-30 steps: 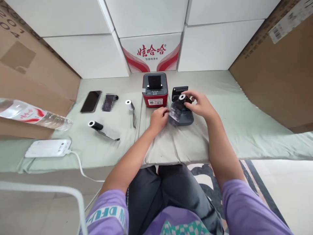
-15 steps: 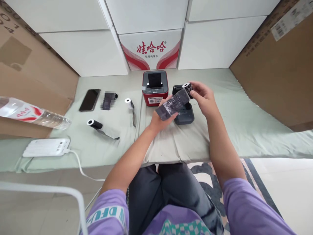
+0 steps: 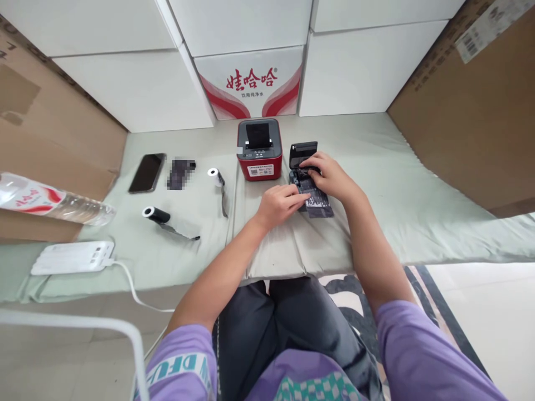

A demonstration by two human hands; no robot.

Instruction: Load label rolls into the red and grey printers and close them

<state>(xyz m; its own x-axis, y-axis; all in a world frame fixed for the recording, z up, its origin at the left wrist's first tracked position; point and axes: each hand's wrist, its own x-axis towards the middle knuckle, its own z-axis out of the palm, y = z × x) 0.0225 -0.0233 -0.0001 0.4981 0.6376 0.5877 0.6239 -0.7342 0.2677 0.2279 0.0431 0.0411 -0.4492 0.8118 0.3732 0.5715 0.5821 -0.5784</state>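
Note:
A small dark label printer (image 3: 304,151) sits on the cloth with its lid raised. My right hand (image 3: 330,175) reaches into its compartment, fingers bent over a black paper roll that they mostly hide. From there a dark printed paper strip (image 3: 320,206) hangs over the printer's front. My left hand (image 3: 281,206) is at the printer's left side, fingers stretched out, with the index fingertip on the strip; its thumb is partly hidden. Just left of the printer stands a red and black printer (image 3: 259,150) with black paper coming out of its top.
Further left are a white-ended paper roll (image 3: 215,177), a black paper roll (image 3: 156,214), a pixelated dark item (image 3: 180,174), a phone (image 3: 147,172), a power bank (image 3: 73,257) with a cable and a water bottle (image 3: 54,197). Cardboard boxes (image 3: 468,122) flank both sides; white boxes stand behind.
My right hand has brought the paper roll down into the open printer. The strip has left my left palm and now hangs over the printer's front. The view has shifted slightly.

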